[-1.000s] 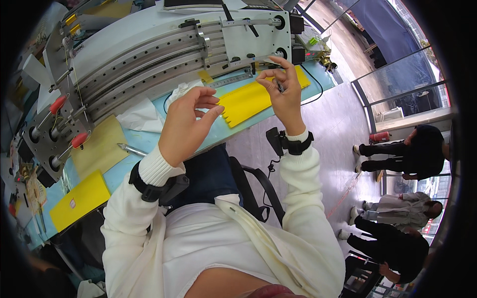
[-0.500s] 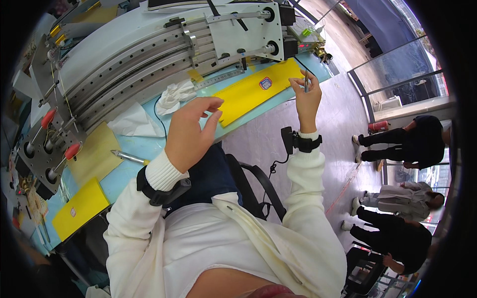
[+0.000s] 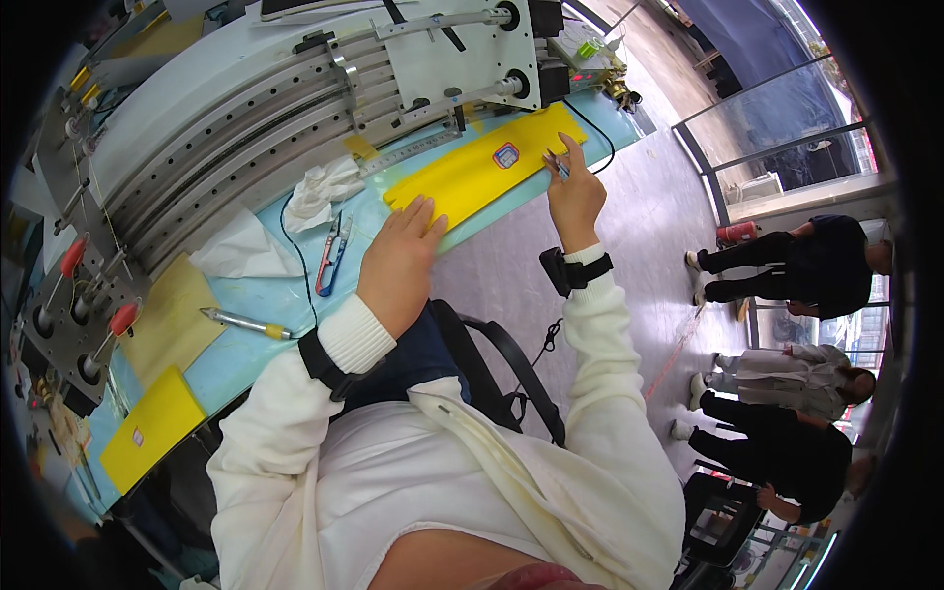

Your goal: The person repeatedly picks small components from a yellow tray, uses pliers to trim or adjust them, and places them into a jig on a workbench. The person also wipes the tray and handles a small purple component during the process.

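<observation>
A long yellow strip (image 3: 472, 167) with a small red-and-blue label lies on the pale blue table cover, along the near edge. My left hand (image 3: 398, 261) is open, its fingers resting flat on the strip's left end. At the strip's right end, my right hand (image 3: 577, 192) is closed on a small slim metal tool (image 3: 559, 167) with a pointed tip. My palm hides most of that tool, so its exact kind is unclear. A pair of snips (image 3: 332, 258) with red and blue handles lies left of my left hand. Further left is a metal pen-shaped tool (image 3: 246, 323) with a yellowish end.
A large railed machine (image 3: 295, 108) stands behind the strip, with a steel ruler (image 3: 408, 152) before it. Crumpled white tissue (image 3: 323, 192), a tan sheet (image 3: 172, 320) and another yellow piece (image 3: 152, 433) lie to the left. A black chair (image 3: 511, 359) is beside me. People stand at the right.
My left hand has come down onto the strip's left end and flattened. My right hand has turned and lowered the tool toward the strip's right end. The snips have come into sight.
</observation>
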A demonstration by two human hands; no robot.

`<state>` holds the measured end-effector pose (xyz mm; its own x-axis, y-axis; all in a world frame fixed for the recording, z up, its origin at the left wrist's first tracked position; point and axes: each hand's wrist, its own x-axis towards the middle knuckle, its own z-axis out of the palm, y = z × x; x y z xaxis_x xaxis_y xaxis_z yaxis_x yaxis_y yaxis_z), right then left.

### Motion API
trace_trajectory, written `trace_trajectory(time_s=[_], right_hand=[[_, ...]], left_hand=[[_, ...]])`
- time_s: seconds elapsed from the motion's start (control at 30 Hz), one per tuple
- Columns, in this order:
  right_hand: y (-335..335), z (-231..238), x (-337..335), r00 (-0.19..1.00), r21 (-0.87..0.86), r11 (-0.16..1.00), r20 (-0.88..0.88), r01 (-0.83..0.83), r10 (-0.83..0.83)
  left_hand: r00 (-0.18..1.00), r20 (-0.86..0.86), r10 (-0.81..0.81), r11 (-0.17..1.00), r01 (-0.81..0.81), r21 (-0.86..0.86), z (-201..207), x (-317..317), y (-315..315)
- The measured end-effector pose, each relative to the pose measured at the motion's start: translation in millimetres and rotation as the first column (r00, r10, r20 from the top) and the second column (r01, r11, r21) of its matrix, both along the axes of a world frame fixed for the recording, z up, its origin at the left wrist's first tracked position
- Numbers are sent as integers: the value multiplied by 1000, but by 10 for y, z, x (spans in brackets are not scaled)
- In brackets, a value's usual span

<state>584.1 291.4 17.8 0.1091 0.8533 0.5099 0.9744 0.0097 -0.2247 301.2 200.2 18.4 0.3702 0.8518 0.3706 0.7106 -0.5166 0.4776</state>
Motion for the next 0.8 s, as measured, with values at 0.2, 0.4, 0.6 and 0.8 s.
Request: trace_trajectory(time_s=[0.2,0.4,0.6,0.8], right_hand=[[59,66,-89,990,-99,990,106,104,-94],[196,289,-83,957,-201,947,-202,-251,210],[-373,805,-575,219,-78,751,-972,-655,91],[-619,1085,-1188,75,-28,716,-997,-698,33]], left_hand=[[1000,-8,10,1000,-10,9,1,24,-5],[1000,4,-3,1000,3,-10,14,26,-13],[965,258,44,976,14,-219,277,-12,26],[469,852,233,871,288,-397,626,-173,-51]])
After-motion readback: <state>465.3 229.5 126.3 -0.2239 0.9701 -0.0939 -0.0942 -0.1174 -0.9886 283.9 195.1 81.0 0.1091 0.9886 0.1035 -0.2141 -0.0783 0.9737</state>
